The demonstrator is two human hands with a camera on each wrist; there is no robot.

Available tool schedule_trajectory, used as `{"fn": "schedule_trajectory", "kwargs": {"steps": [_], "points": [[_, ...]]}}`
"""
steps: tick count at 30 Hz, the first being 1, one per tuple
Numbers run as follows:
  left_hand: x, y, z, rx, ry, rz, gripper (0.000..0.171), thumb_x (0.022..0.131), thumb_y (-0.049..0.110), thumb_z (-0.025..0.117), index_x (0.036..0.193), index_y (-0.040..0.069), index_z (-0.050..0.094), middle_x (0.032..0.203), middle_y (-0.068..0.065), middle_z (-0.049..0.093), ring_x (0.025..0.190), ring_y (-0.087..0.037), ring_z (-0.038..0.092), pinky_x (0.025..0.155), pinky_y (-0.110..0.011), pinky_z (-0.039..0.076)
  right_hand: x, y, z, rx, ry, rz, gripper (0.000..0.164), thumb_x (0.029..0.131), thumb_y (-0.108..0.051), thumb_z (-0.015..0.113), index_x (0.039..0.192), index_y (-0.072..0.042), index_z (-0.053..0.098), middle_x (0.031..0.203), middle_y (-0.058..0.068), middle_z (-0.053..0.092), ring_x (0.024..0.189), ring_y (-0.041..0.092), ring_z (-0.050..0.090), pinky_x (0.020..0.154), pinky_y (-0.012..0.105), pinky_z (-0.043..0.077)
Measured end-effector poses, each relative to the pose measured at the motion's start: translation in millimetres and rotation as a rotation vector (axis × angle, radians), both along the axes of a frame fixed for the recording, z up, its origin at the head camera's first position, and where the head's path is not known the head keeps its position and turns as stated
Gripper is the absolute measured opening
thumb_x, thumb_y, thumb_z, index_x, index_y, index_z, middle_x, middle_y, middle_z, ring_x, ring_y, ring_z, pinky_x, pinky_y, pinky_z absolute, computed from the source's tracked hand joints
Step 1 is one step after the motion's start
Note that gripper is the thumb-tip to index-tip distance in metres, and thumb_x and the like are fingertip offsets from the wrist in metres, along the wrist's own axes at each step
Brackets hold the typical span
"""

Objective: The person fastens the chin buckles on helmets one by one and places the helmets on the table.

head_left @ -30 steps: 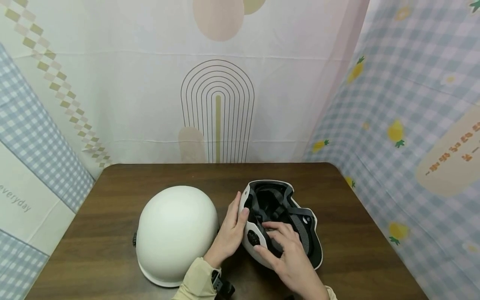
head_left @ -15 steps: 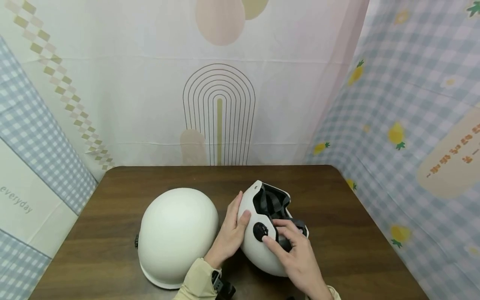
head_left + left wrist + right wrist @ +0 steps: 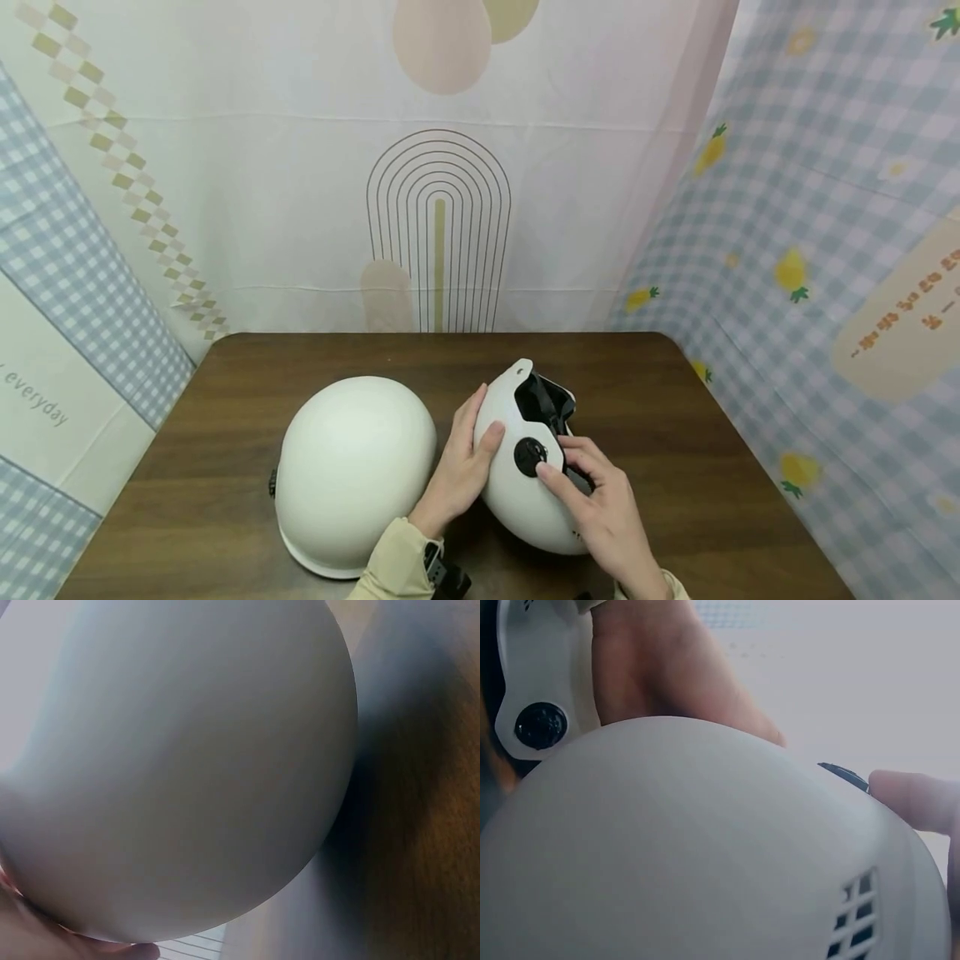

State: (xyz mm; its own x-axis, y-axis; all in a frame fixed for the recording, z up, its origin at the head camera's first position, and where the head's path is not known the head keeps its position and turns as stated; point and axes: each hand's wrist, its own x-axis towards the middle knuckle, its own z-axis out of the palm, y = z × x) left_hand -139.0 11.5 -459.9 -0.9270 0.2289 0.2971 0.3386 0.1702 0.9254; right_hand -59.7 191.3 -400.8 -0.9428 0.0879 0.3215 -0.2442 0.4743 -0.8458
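Toward the table's right half, a white helmet [image 3: 513, 508] with dark lining stands tilted, its opening turned up and right. My left hand [image 3: 462, 467] lies along its left side, fingers fairly straight and thumb on the shell. With my right hand [image 3: 603, 504] I pinch its rim: the thumb touches the edge of a round black knob [image 3: 529, 456], and the fingers reach behind the rim, partly hidden. The pale shell [image 3: 187, 765] fills most of the left wrist view. Vent slots [image 3: 859, 915] show on it in the right wrist view.
A second white helmet [image 3: 356, 475] sits dome up to the left, close beside my left forearm. Both stand on a brown wooden table [image 3: 705, 467]. Behind hangs a pale printed cloth [image 3: 300, 208], with a checked cloth [image 3: 772, 192] on the right.
The helmet in my hands has rolled so its outer side and black knob face up more and less lining shows. My right thumb and fingers have moved along with the rim; my left hand stays nearly still.
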Motion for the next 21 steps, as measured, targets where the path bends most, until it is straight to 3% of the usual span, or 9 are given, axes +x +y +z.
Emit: {"fn": "schedule_trajectory", "kwargs": {"steps": [6, 11, 14, 17, 19, 21], "points": [[-0.2, 1.6, 1.9, -0.015, 0.016, 0.008, 0.060, 0.100, 0.041, 0.052, 0.153, 0.035, 0.025, 0.156, -0.002, 0.025, 0.140, -0.028, 0.029, 0.106, -0.057, 0.030, -4.3, 5.5, 3.7, -0.159, -0.050, 0.018, 0.005, 0.088, -0.021, 0.074, 0.091, -0.019, 0.076, 0.108, -0.001, 0.067, 0.093, 0.018, 0.066, 0.077, 0.028, 0.053], [-1.1, 4.5, 6.0, -0.031, 0.032, 0.028, 0.061, 0.098, 0.043, 0.055, 0.153, 0.032, 0.030, 0.156, -0.005, 0.025, 0.140, -0.031, 0.029, 0.105, -0.059, 0.030, -5.9, 6.2, 5.5, -0.252, -0.050, -0.019, 0.011, 0.090, -0.015, 0.071, 0.098, -0.008, 0.074, 0.105, 0.006, 0.067, 0.094, 0.019, 0.065, 0.078, 0.026, 0.051], [-2.1, 6.4, 7.3, -0.044, 0.042, 0.050, 0.061, 0.097, 0.044, 0.054, 0.152, 0.030, 0.032, 0.155, -0.007, 0.027, 0.140, -0.031, 0.030, 0.105, -0.059, 0.030, -4.5, 3.5, 5.0, -0.210, -0.012, -0.034, 0.028, 0.093, -0.014, 0.067, 0.120, -0.006, 0.063, 0.111, 0.009, 0.062, 0.096, 0.018, 0.063, 0.080, 0.023, 0.051], [-2.2, 7.7, 7.4, -0.052, 0.041, 0.065, 0.060, 0.097, 0.045, 0.054, 0.152, 0.028, 0.034, 0.154, -0.008, 0.028, 0.139, -0.032, 0.031, 0.104, -0.059, 0.031, -1.5, 0.8, 3.2, -0.115, 0.026, -0.050, 0.051, 0.096, -0.018, 0.064, 0.142, -0.013, 0.043, 0.120, 0.007, 0.054, 0.104, 0.015, 0.058, 0.086, 0.020, 0.048], [-2.1, 8.0, 7.4, -0.055, 0.037, 0.069, 0.060, 0.097, 0.045, 0.054, 0.152, 0.028, 0.035, 0.154, -0.008, 0.029, 0.138, -0.032, 0.032, 0.104, -0.060, 0.031, 0.0, -0.8, 2.1, -0.033, 0.055, -0.070, 0.059, 0.097, -0.020, 0.062, 0.149, -0.018, 0.034, 0.128, 0.005, 0.047, 0.110, 0.013, 0.052, 0.090, 0.019, 0.044], [-2.2, 7.9, 8.1, -0.058, 0.035, 0.072, 0.060, 0.097, 0.045, 0.054, 0.152, 0.029, 0.035, 0.154, -0.007, 0.029, 0.138, -0.032, 0.033, 0.104, -0.060, 0.031, -0.1, -2.4, 0.4, -0.016, 0.101, -0.087, 0.062, 0.096, -0.017, 0.063, 0.149, -0.015, 0.030, 0.134, 0.005, 0.041, 0.115, 0.013, 0.048, 0.093, 0.021, 0.042]]}}
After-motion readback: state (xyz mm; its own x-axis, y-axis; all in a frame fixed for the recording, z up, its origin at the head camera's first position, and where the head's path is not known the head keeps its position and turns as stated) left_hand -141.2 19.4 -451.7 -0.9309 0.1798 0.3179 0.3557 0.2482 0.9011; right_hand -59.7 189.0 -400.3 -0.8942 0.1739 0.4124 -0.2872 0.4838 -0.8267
